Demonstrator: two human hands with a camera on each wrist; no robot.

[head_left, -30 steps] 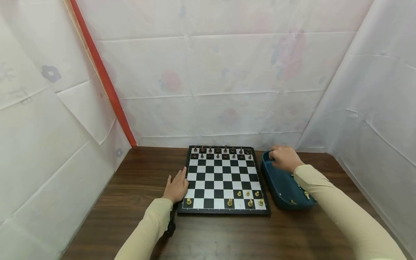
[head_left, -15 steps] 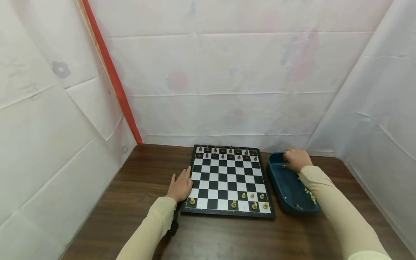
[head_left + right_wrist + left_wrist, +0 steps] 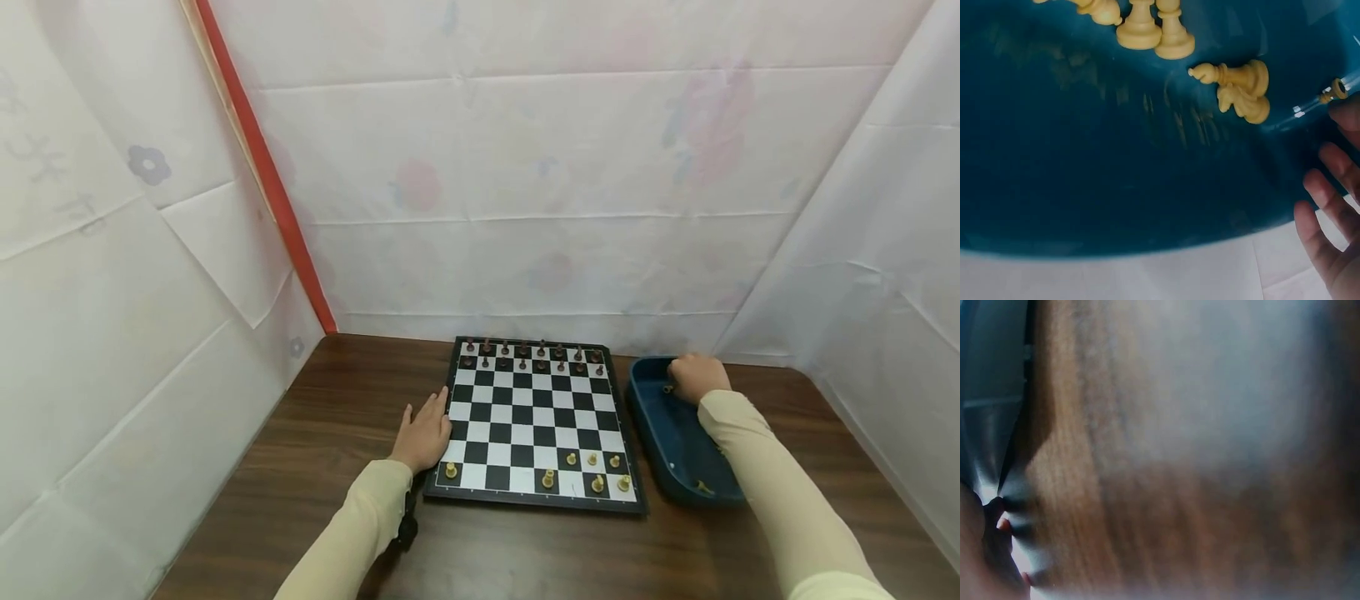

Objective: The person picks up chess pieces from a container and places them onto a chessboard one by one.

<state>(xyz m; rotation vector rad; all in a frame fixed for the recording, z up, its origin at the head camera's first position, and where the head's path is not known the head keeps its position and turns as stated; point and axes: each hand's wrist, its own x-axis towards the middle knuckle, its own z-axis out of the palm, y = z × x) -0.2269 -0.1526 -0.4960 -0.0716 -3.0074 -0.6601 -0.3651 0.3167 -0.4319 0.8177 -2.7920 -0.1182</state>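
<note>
My left hand lies with straight fingers along the left edge of the chessboard, its fingertips touching the frame. Inside the blue tray to the board's right, my right hand reaches down at the far end. In the right wrist view its fingers are spread and only slightly bent, close beside a small pale pawn lying on its side; whether they touch it I cannot tell. A pale bishop and a pale knight lie together near them.
Pale pieces, including a pawn, stand on the board's near rows. Dark pieces fill the two far rows. More pale pieces lie in the tray. A white sheet hangs behind the wooden table.
My right hand has moved from above the tray's far left rim down and rightward into the tray. The left hand keeps its place by the board. The head view has shifted slightly.
</note>
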